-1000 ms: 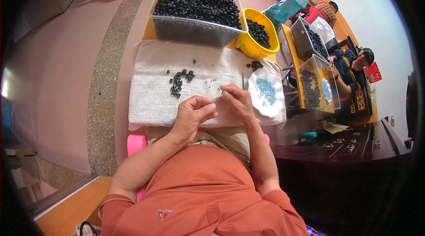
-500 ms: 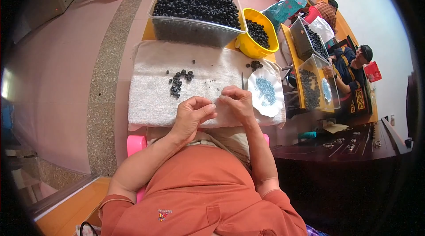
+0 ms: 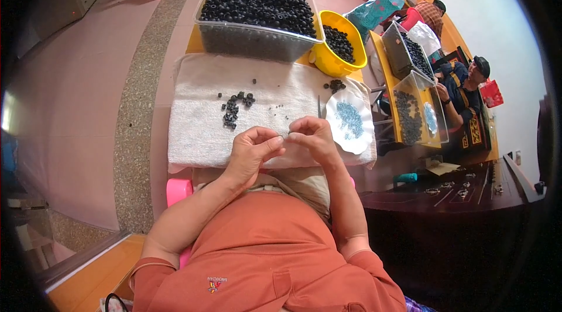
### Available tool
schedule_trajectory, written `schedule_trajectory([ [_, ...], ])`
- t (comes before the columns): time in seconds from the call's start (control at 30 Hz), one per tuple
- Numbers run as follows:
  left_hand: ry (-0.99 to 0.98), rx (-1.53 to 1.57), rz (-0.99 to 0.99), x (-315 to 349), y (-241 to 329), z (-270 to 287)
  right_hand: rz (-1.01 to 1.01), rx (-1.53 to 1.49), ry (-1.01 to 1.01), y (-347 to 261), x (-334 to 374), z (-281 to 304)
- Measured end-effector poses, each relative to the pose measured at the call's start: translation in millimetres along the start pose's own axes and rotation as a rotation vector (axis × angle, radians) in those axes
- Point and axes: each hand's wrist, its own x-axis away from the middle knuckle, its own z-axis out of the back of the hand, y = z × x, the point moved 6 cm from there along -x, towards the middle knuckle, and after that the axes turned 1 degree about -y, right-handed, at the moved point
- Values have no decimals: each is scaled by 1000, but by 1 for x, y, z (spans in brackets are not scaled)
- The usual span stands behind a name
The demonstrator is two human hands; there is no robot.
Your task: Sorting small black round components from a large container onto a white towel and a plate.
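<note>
My left hand [image 3: 256,149] and my right hand [image 3: 314,140] meet over the near part of a white towel [image 3: 199,142]. Thumb and forefinger are pinched together on each. Whatever sits between the fingertips is too small to make out. Beyond my left hand lies a loose cluster of small black ring-shaped parts [image 3: 230,116]. Several tiny dark specks [image 3: 280,106] dot the cloth just past my fingertips. Right of my right hand is a white wavy-edged dish [image 3: 360,143] holding tiny pale-blue pieces [image 3: 350,120]. A thin dark tool [image 3: 319,107] lies by its left edge.
A clear plastic bin [image 3: 257,39] full of black parts stands at the back, beside a yellow basin [image 3: 333,66] of similar parts. More black parts [image 3: 336,85] lie above the dish. On the right, a co-worker [image 3: 459,86] sits at another table with clear bins [image 3: 418,107].
My right hand's fingers have shifted slightly at the pinch, close to my left fingertips. The whole view has moved a little; the parts on the towel look unchanged.
</note>
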Motion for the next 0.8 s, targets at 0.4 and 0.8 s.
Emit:
schedule_trajectory([
  [0.4,-46,-83,69,0,0,-4,47,-152,-140,-16,7,-17],
  [0.8,-99,-47,125,0,-3,-6,168,-140,-127,-17,13,-16],
])
